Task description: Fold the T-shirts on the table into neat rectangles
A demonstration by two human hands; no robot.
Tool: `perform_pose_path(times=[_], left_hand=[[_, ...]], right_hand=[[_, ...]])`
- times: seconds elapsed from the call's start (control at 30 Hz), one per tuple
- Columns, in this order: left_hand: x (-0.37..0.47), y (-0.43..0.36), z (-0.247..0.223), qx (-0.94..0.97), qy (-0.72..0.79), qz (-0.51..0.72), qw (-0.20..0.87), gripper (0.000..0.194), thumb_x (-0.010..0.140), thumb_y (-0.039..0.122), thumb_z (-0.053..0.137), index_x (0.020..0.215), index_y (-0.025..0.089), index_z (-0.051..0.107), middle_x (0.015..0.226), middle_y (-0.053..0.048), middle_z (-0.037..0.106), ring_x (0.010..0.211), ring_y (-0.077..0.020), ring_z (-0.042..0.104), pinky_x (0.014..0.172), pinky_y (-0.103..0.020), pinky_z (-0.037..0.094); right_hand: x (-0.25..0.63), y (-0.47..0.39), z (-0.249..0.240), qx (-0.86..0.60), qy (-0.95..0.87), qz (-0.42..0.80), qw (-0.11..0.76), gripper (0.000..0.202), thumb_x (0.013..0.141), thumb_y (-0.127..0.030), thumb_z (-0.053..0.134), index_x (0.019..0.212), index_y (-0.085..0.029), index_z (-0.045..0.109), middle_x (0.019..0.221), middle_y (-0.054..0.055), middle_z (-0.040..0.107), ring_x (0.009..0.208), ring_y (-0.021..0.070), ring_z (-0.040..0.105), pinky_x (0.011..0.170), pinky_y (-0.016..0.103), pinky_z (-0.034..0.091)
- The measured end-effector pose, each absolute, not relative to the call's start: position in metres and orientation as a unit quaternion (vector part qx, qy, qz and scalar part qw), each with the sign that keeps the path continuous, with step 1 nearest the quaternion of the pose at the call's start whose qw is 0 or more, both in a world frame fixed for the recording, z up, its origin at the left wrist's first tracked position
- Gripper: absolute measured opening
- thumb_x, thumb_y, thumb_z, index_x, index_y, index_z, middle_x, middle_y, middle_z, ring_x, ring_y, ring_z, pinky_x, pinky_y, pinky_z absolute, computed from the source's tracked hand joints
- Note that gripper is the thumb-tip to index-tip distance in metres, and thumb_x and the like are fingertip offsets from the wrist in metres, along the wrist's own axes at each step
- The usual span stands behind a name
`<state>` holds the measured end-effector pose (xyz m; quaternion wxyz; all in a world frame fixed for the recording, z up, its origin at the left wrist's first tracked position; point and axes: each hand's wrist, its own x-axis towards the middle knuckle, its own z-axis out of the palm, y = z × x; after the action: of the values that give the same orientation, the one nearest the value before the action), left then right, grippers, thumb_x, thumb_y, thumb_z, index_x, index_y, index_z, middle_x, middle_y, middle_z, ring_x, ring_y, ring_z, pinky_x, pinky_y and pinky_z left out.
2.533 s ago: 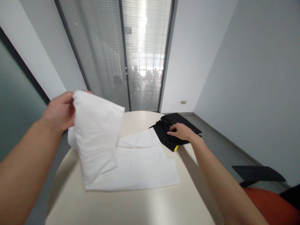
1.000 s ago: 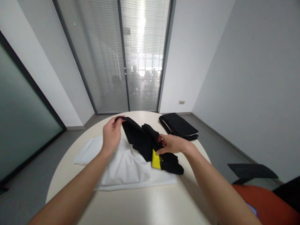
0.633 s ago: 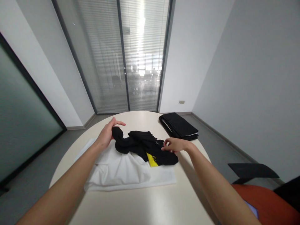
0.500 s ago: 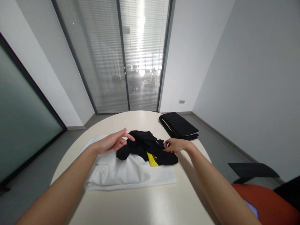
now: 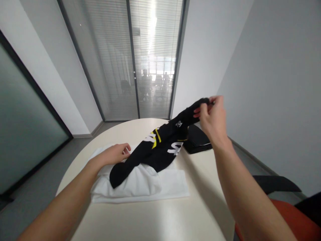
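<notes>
Round bench (image 5: 163, 219): white cloth (image 5: 173, 185), near left edge to past middle. Black printed garment (image 5: 160, 157) slants over it, upper end raised toward right edge. Folded black bundle (image 5: 198, 140), far-right edge. Right hand (image 5: 213, 121) pinching garment's raised end; left hand (image 5: 114, 155) half-curled by lower end, can't tell if gripping.

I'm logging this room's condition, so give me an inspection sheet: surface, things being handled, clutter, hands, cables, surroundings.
Surface: pale round table, smooth.
Things handled: black garment with yellow and white print, partly over rumpled white cloth.
Clutter: folded black bundle on the table.
Hands: right hand grips the garment's raised end; left hand is near its lower end, grip unclear.
Cables: nothing seen.
Surroundings: glass partition with blinds, orange-seated chair.
</notes>
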<state>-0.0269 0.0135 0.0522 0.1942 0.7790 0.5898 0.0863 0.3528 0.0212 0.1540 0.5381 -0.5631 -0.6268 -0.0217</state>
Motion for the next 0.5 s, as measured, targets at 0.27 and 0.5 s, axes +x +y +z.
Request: perform_pose_path(times=[0.27, 0.5], left_hand=[[0.027, -0.066, 0.067, 0.863, 0.359, 0.115, 0.337, 0.045, 0.079, 0.044, 0.068, 0.121, 0.027, 0.068, 0.124, -0.007, 0.069, 0.111, -0.0293, 0.064, 0.095, -0.036, 0.049], [0.051, -0.093, 0.064, 0.884, 0.303, 0.086, 0.345, 0.036, 0.095, 0.035, 0.049, 0.126, 0.031, 0.065, 0.121, -0.003, 0.071, 0.107, -0.0225, 0.067, 0.095, -0.034, 0.05]], right_hand=[[0.335, 0.003, 0.215, -0.375, -0.592, -0.175, 0.692, 0.016, 0.101, -0.032, 0.038, 0.115, -0.026, 0.042, 0.111, 0.008, 0.054, 0.111, 0.0227, 0.059, 0.102, 0.046, 0.043], [0.349, -0.014, 0.253, -0.374, -0.543, -0.31, 0.685, 0.026, 0.103, -0.031, 0.034, 0.124, -0.019, 0.045, 0.107, 0.01, 0.045, 0.12, 0.0202, 0.047, 0.114, 0.035, 0.03]])
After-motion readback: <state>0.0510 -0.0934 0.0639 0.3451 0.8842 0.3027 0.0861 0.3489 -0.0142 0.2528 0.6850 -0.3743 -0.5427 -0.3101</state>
